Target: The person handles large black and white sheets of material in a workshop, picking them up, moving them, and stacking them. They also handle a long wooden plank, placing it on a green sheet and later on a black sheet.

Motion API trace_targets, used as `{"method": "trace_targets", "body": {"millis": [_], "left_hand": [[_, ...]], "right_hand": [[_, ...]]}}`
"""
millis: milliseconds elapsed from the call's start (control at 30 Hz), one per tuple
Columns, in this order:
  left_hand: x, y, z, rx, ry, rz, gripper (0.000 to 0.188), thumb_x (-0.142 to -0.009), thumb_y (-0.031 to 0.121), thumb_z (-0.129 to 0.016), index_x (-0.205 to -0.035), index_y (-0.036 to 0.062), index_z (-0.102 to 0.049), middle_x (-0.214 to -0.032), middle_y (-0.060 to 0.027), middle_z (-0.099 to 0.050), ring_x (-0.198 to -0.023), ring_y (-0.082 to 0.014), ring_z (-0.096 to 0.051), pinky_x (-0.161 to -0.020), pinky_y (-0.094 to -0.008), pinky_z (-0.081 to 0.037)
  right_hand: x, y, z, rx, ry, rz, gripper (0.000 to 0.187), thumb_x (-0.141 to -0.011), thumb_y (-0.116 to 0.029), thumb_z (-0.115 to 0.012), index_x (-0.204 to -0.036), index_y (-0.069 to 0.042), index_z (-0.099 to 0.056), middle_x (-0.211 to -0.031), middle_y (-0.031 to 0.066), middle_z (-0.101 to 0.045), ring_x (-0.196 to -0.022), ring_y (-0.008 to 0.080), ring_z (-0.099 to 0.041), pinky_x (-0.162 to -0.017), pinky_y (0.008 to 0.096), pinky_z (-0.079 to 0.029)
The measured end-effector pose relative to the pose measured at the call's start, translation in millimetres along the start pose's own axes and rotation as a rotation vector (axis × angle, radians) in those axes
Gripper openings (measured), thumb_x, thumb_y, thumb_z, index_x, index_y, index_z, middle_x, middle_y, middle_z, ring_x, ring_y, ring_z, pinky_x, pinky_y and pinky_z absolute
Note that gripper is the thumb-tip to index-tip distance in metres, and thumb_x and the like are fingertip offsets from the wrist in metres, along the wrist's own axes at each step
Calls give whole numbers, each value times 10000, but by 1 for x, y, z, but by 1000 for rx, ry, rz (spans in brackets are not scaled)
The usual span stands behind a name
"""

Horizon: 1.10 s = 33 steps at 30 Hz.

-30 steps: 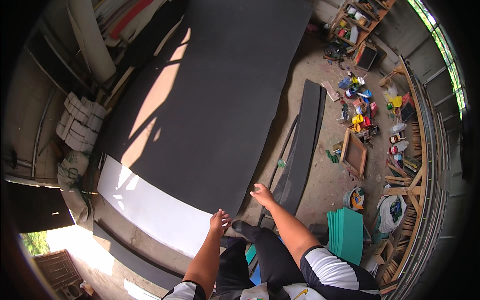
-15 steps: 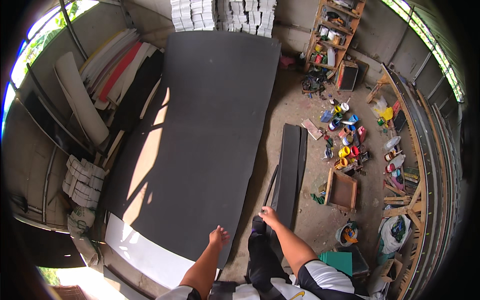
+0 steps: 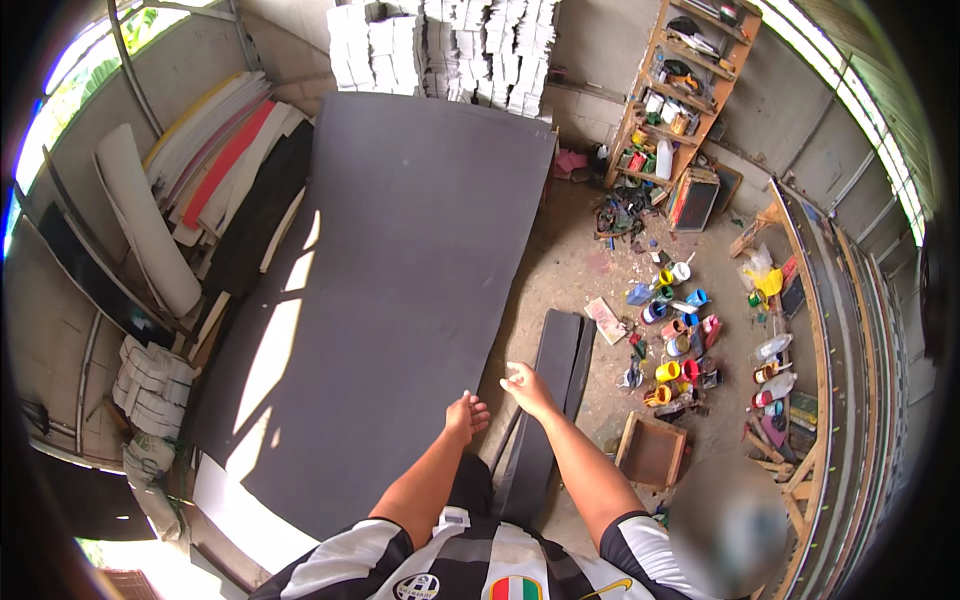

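Observation:
A large dark grey sheet (image 3: 380,280) fills the middle, lying over a white sheet (image 3: 225,495) that shows at its lower left. Over the big sheet's right edge hangs my left hand (image 3: 467,415), its fingers loosely apart with nothing in them. My right hand (image 3: 525,388) is close beside it, over the gap to the dark strips. It looks open and I see nothing held in it. Long narrow dark strips (image 3: 545,400) lie on the floor under my right forearm, their near ends running down toward my body.
Paint cans (image 3: 668,372) and tools crowd the floor at right, near a shallow wooden box (image 3: 650,450). A wooden shelf (image 3: 690,90) and stacks of white blocks (image 3: 490,50) stand at the back. Rolled sheets (image 3: 150,220) lean at left; a long wooden rack (image 3: 815,300) lines the right.
My right hand has let go of a thin dark strip and come up beside my left. My left hand has moved up and right. The view has shifted, with my body further into it.

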<state>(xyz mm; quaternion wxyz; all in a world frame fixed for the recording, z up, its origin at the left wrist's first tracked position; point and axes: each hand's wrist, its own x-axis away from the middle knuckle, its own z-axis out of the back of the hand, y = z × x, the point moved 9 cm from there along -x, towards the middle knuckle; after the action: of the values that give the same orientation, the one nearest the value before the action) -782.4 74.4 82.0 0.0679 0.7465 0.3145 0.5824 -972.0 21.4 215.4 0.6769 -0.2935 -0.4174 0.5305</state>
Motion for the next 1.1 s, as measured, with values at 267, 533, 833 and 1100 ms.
{"method": "trace_targets", "body": {"millis": [267, 533, 833, 1100], "left_hand": [[-147, 111, -103, 111, 26, 36, 309, -1060, 450, -495, -949, 169, -564, -843, -37, -644, -733, -239, -645, -712, -422, -537], [-236, 244, -242, -89, 24, -4, 335, -1059, 457, -503, -1046, 135, -592, -968, -68, -652, -815, -254, -655, -769, -462, -540], [-383, 379, -413, -33, -2, -5, 385, -1054, 452, -508, -1218, 109, -565, -938, -52, -647, -745, -215, -648, -713, -427, -554], [-508, 488, -500, 25, 216, -40, 534, -1020, 440, -592, -1412, 94, -484, -1160, -134, -630, -972, -293, -667, -865, -536, -546]], "right_hand": [[-195, 4, 111, 146, 33, 72, 553, -892, -272, -785, -1372, -69, -599, -1038, 155, -731, -965, 258, -709, -858, 376, -551], [-349, -2, 233, 164, 93, -20, 538, -878, -293, -791, -1338, -80, -614, -1081, 180, -721, -1017, 328, -701, -894, 416, -546], [-581, 26, 342, 239, 56, 11, 556, -861, -285, -801, -1353, -108, -612, -1133, 177, -705, -1064, 316, -685, -927, 403, -539], [-820, 37, 379, 378, -133, 13, 585, -840, -275, -823, -1351, -95, -601, -1252, 189, -673, -1128, 308, -667, -946, 423, -544]]}}
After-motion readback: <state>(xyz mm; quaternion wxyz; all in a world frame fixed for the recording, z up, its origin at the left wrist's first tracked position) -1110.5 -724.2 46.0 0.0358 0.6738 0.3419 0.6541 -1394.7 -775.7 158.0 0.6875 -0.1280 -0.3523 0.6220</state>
